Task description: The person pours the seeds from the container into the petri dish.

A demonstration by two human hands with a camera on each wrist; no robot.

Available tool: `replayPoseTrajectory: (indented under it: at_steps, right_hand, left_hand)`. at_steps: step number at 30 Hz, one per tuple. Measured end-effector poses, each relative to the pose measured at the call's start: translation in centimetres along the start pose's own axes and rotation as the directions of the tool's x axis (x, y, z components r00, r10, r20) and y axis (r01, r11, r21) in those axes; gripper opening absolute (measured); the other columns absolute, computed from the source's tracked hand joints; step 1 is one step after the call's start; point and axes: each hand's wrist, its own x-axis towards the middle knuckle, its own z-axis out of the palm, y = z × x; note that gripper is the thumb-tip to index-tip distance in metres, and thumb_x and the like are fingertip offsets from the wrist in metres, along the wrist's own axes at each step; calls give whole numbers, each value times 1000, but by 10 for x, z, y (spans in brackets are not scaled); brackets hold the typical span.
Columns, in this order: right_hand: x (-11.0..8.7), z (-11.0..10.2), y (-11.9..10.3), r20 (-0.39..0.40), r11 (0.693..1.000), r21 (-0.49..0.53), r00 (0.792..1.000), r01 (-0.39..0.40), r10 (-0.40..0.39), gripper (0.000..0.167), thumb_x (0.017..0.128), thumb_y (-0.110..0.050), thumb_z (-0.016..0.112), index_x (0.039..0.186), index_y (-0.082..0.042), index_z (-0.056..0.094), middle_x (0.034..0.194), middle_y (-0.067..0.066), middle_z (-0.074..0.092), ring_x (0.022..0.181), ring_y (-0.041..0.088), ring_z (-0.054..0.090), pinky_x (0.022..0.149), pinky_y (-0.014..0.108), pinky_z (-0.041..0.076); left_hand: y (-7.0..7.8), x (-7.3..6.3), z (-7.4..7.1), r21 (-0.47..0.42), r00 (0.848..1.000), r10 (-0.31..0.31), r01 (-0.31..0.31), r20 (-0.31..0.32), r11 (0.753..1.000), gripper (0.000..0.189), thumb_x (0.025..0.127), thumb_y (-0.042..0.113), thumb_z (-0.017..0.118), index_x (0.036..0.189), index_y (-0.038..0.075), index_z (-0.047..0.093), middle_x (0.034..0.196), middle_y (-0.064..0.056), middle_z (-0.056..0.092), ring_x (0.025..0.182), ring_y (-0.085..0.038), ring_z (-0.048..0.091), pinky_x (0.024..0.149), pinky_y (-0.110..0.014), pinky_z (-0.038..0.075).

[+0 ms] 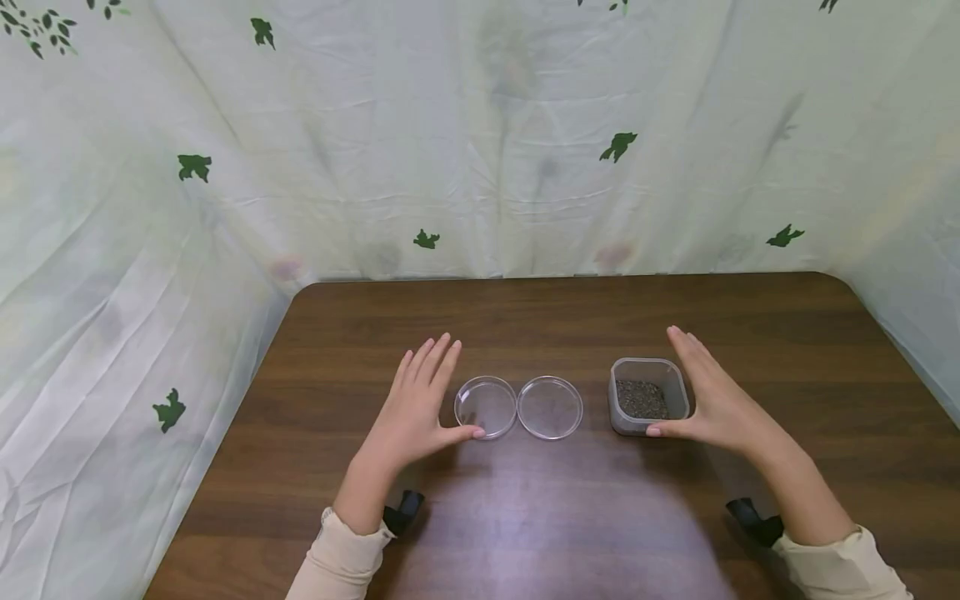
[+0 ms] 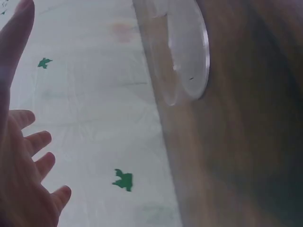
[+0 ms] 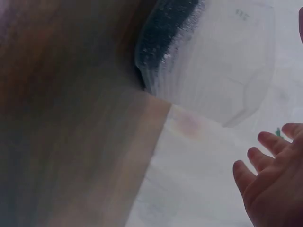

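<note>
Two clear round dishes, perhaps the halves of a petri dish, lie side by side on the table: a left dish (image 1: 486, 407) and a right dish (image 1: 551, 407). My left hand (image 1: 417, 408) hovers at the left dish with fingers spread and the thumb over its near rim. To the right stands a clear square plastic tub (image 1: 649, 427), part-filled with dark grains (image 1: 641, 399). Around its right side my right hand (image 1: 716, 408) is spread wide, thumb near its front edge. Both wrist views show fingers apart from the dish (image 2: 189, 52) and the tub (image 3: 227, 61).
A brown wood-grain table (image 1: 525, 325) spans the front. White cloth (image 1: 495, 150) with green leaf-like shapes hangs behind it and at both sides. Dark wrist straps (image 1: 403, 512) show at both cuffs.
</note>
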Motion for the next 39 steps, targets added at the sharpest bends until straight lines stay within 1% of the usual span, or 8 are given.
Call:
replayPoseTrajectory:
  at_steps: [4, 9, 12, 19, 25, 32, 36, 39]
  right_hand:
    - [-2, 5, 3, -6, 995, 93, 999, -48, 48, 123, 57, -42, 82, 145, -18, 0, 148, 14, 8, 132, 37, 8, 94, 63, 18]
    - [-4, 12, 6, -23, 986, 142, 995, -88, 93, 122, 57, -39, 83, 145, -19, 2, 147, 15, 10, 130, 39, 13, 91, 64, 22]
    - [-6, 16, 8, -28, 979, 165, 992, -116, 122, 121, 58, -37, 83, 145, -21, 2, 147, 14, 11, 130, 40, 14, 90, 65, 22]
    - [-9, 24, 12, -42, 968, 198, 985, -155, 166, 118, 59, -36, 83, 145, -20, 5, 146, 17, 13, 129, 41, 16, 90, 65, 22]
    - [-9, 29, 16, -50, 957, 228, 979, -180, 196, 115, 59, -34, 83, 145, -18, 8, 144, 18, 18, 127, 40, 18, 90, 64, 23]
    - [-13, 35, 19, -36, 932, 297, 973, -209, 229, 108, 64, -28, 81, 145, -17, 10, 143, 18, 20, 124, 43, 24, 89, 63, 25]
    - [-15, 39, 20, -23, 911, 343, 967, -229, 252, 105, 66, -26, 80, 145, -17, 11, 141, 18, 24, 122, 40, 27, 87, 60, 28]
    - [-16, 40, 19, -17, 896, 373, 964, -240, 266, 105, 67, -23, 80, 145, -17, 10, 140, 21, 24, 121, 39, 28, 87, 58, 28]
  left_hand:
    - [0, -4, 8, -53, 1000, -15, 14, -27, 998, 111, 65, 72, 57, 144, 7, 14, 147, -11, 15, 133, -28, 12, 106, -44, 7]
    - [-1, -8, 18, -116, 996, -75, 68, -58, 991, 114, 63, 66, 65, 144, 6, 12, 146, -12, 15, 132, -29, 15, 106, -42, 10]
    - [0, -11, 25, -166, 992, -115, 104, -60, 981, 114, 62, 65, 67, 143, 4, 14, 146, -12, 17, 131, -28, 17, 105, -42, 14]
    - [0, -17, 40, -244, 978, -208, 197, -19, 949, 112, 63, 65, 66, 144, 9, 14, 146, -9, 17, 131, -26, 17, 103, -43, 21]
    - [-1, -20, 50, -341, 971, -240, 232, 20, 911, 112, 64, 63, 67, 144, 9, 11, 145, -12, 18, 131, -28, 17, 101, -45, 25]
    - [0, -22, 60, -420, 959, -274, 276, 65, 864, 111, 62, 57, 73, 141, 1, 19, 143, -15, 23, 130, -28, 21, 101, -46, 25]
    - [0, -23, 66, -453, 956, -280, 289, 89, 843, 110, 61, 52, 76, 140, 0, 21, 141, -16, 26, 128, -30, 24, 101, -46, 25]
    - [-1, -24, 70, -471, 957, -275, 284, 89, 835, 108, 61, 49, 78, 139, -1, 24, 139, -17, 29, 127, -30, 26, 101, -45, 25]
